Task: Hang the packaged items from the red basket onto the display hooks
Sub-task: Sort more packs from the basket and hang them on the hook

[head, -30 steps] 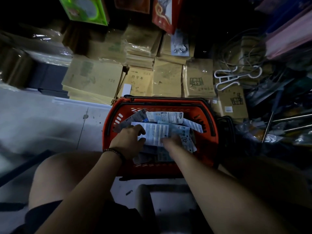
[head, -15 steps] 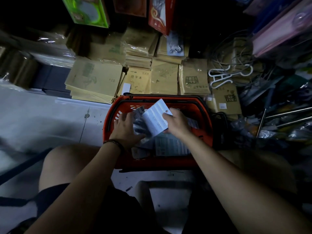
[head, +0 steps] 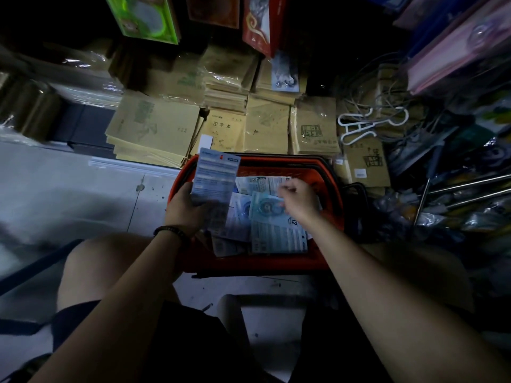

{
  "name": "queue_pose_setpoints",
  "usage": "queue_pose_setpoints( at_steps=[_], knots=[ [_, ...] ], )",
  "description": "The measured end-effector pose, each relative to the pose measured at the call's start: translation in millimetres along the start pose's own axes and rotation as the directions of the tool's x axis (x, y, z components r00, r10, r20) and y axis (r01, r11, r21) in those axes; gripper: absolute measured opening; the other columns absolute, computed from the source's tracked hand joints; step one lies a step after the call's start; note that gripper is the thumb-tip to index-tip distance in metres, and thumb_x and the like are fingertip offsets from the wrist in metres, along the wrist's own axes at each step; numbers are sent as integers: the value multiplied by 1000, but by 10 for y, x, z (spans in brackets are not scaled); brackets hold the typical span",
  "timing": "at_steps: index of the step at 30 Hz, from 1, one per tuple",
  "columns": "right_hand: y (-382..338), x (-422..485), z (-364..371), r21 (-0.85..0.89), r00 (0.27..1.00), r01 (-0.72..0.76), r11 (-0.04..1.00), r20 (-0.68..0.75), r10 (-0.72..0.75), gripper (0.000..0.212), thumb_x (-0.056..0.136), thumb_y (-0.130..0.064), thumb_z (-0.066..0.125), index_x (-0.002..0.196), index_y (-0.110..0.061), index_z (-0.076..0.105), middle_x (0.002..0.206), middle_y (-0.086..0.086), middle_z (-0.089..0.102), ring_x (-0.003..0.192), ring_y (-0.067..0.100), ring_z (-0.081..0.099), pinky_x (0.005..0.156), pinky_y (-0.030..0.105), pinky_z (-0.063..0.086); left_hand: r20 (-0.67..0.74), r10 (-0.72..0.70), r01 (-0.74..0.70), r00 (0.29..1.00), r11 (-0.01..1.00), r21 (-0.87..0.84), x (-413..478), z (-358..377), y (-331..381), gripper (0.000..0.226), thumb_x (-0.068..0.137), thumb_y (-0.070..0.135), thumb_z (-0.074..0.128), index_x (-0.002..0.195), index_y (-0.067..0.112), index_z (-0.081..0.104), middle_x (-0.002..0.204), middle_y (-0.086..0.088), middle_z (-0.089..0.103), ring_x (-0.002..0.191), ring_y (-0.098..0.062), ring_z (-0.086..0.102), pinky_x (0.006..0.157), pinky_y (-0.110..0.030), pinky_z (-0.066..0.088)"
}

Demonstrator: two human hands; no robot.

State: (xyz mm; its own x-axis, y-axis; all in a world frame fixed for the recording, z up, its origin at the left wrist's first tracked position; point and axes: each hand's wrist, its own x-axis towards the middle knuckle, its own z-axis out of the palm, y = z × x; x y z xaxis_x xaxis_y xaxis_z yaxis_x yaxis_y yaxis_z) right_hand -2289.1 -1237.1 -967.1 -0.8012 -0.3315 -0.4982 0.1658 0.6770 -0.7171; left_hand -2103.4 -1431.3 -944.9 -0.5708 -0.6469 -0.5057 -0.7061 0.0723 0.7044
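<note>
Here we are at the picking step, bent over the red basket [head: 279, 165], which sits on the floor [head: 69, 189] just in front of stacks of brown exercise books [head: 154, 128]. Our left grip [head: 188, 211] is clenched round the lower part of one packaged card [head: 215, 172] and holds it upright above the basket's left rim, printed side toward us. Our right grip [head: 300, 200] is down inside the basket, fingers curled over a teal packet [head: 264, 205] that lies on top of the loose heap of packets [head: 278, 239]. The fingertips are hidden from us, so we cannot tell whether this grip has that packet or only touches it.

We judge the task far from finished: the basket holds many packets, and the card in our left grip is not on any hook. The next move calls for the right grip to settle on a single packet and lift it clear without dragging its neighbours. Then we must find the hanging hole at the top of each pack, which the dim light hides from us. The chrome rods [head: 470, 186] at the right, well apart from the basket, look like bare display hooks, though we cannot be sure they are the target.
</note>
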Motion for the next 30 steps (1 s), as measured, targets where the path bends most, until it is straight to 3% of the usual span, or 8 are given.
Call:
queue_pose_setpoints(
  at_steps=[4,9,13,15,17,22,26,30],
  knots=[
    [568,102,61,-388,990,-47,920,104,95,19,97,-24,71,111,-12,70,114,8,74,105,29,70,88,38,56,-19,-49,50,999,997,55,74,62,-47,44,89,29,85,123,23,57,115,5,63,110,-20,63,82,-36,53],
    [735,126,364,-486,980,-46,873,147,134,57,96,-33,74,145,-20,49,142,15,54,127,36,58,97,37,48,127,-116,108,985,992,66,192,149,-83,50,94,23,79,132,16,48,110,8,58,105,-20,64,64,-24,49],
    [718,250,627,-472,968,-123,873,139,211,87,90,-58,74,159,-36,25,160,24,21,141,50,44,110,52,47,223,-171,156,960,984,84,269,256,-166,53,104,20,67,145,26,34,117,4,54,100,-16,60,66,-26,48],
    [666,312,682,-500,956,-139,855,157,247,105,89,-67,71,166,-41,4,170,21,-2,153,49,28,115,56,39,206,-193,169,959,977,128,294,280,-162,50,103,23,66,143,27,38,119,3,57,100,-17,64,69,-27,53],
    [653,385,699,-591,966,-61,805,167,196,107,94,-65,67,167,-37,-6,172,15,-9,154,45,27,111,55,42,152,-166,138,974,974,181,363,285,-211,48,93,40,71,136,30,51,120,6,66,106,-19,70,81,-35,62],
    [694,467,718,-582,958,-92,808,168,230,89,97,-57,69,164,-25,19,168,19,3,145,48,40,111,55,45,134,-169,149,976,978,148,440,283,-351,64,76,62,72,132,35,57,124,4,68,111,-23,70,89,-47,64],
    [781,336,817,-480,973,-35,877,185,140,67,91,-49,77,146,-31,43,158,19,17,141,47,43,115,52,45,150,-235,229,960,972,54,266,274,-85,62,93,25,78,145,23,45,133,0,58,111,-25,66,74,-30,59],
    [860,163,822,-451,979,31,892,194,64,62,82,-44,82,134,-37,49,151,11,24,137,43,46,117,50,43,176,-290,300,941,953,-32,218,275,-83,65,94,18,75,147,21,37,126,-4,63,109,-29,70,90,-50,64]
  ],
)
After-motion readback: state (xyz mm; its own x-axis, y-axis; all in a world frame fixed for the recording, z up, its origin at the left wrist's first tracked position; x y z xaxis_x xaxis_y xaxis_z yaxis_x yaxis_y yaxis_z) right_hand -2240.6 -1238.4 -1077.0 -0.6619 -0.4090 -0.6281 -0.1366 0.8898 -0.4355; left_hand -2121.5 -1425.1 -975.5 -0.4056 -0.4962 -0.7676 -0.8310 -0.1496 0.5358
